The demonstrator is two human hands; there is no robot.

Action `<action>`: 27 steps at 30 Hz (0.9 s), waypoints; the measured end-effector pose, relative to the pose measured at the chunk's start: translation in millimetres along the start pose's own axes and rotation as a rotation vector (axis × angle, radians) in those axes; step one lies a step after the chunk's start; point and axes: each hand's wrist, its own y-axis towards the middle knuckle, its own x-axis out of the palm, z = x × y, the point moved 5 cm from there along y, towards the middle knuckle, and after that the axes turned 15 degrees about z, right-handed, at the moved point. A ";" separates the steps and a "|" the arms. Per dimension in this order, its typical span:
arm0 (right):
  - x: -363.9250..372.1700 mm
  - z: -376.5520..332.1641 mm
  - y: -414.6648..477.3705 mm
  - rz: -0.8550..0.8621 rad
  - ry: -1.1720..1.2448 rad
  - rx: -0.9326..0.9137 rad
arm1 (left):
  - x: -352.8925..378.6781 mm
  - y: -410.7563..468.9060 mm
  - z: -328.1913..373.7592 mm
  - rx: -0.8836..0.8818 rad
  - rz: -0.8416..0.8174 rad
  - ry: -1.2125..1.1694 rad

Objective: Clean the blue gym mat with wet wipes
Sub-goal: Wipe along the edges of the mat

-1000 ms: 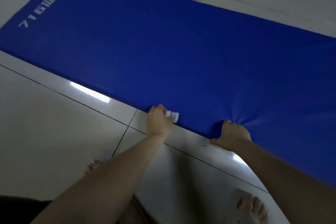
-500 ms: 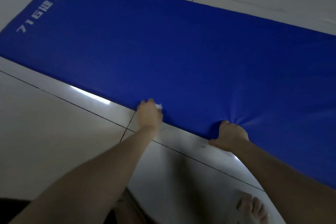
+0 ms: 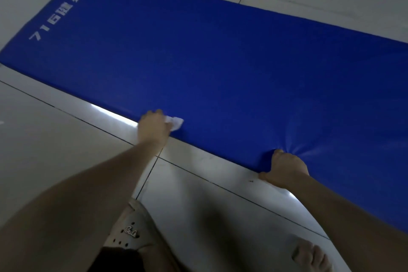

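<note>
Nearest the viewer, on the near side of the blue gym mat point(image 3: 220, 62), a pale perforated sandal point(image 3: 130, 227) and the toes of a bare foot point(image 3: 311, 256) stand on the glossy tiled floor point(image 3: 55, 150). Both arms reach forward to the mat's near long edge. The right hand point(image 3: 284, 166) clutches that edge, fingers curled into it, and creases fan out from the grip across the blue covering. Further left along the same edge, the left hand point(image 3: 153, 129) pinches a crumpled white wet wipe point(image 3: 175, 122) and presses it on the mat's rim.

The mat lies flat on the tiles. Its covering dents and puckers under the right hand, so it seems soft and padded rather than stiff, with a smooth skin that a wipe should glide over. It may slide on the shiny tiles, so a firm hold on the near edge, beside the patch being rubbed, looks the sensible place to steady it.

Its long axis runs slantwise, from the short end at the far left, which bears white lettering point(image 3: 55, 17), away to the right, where the mat runs out of view
</note>
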 end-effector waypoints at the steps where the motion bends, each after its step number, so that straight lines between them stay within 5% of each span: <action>1: 0.1 -0.4 -0.5 0.002 -0.008 -0.003 | 0.1 5.9 -15.2 -0.044 0.027 0.016; 9: -0.2 -1.5 -0.5 0.007 -0.020 0.003 | 0.2 -44.5 64.5 0.030 -0.109 -0.282; 17: 1.4 0.8 -1.0 0.014 -0.015 0.009 | -6.7 -127.4 174.2 0.465 -0.239 -0.330; 22: -0.3 0.1 -3.3 -0.004 -0.011 0.003 | -11.3 -55.4 94.1 0.222 -0.170 -0.162; 27: -6.9 0.4 -13.1 -0.058 0.130 0.136 | -12.8 -35.5 62.1 0.150 -0.201 -0.362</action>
